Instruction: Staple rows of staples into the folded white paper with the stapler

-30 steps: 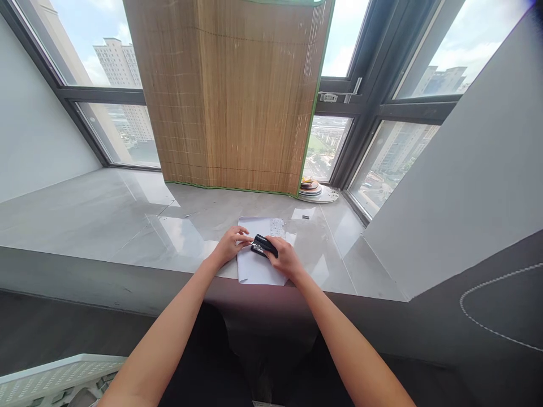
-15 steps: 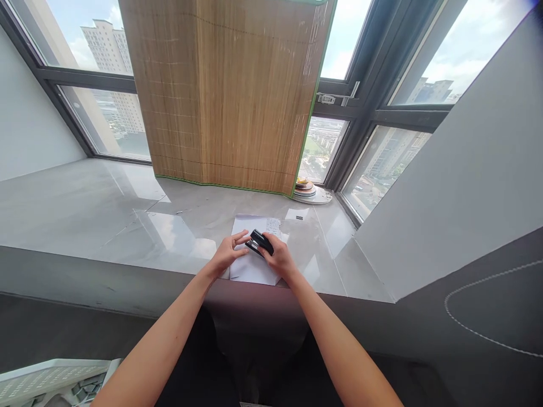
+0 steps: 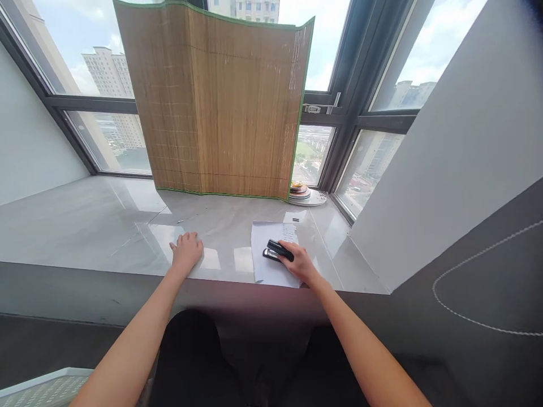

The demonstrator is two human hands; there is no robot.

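Observation:
A white sheet of paper [image 3: 266,267] lies on the grey stone sill [image 3: 106,226] near its front edge. On the paper sits a black stapler [image 3: 278,251], and my right hand [image 3: 298,262] is closed round its near end. My left hand [image 3: 186,250] rests flat on the bare sill to the left of the paper, fingers stretched out, holding nothing.
A folded bamboo screen [image 3: 216,107] stands upright at the back of the sill against the windows. A stack of small plates [image 3: 304,193] sits at the screen's right foot. A small white slip [image 3: 295,217] lies behind the paper. A grey slanted wall [image 3: 445,158] closes the right side.
My left hand has left the paper and stapler and moved left onto the bare sill, lying flat. The right hand stays on the stapler. The view has shifted.

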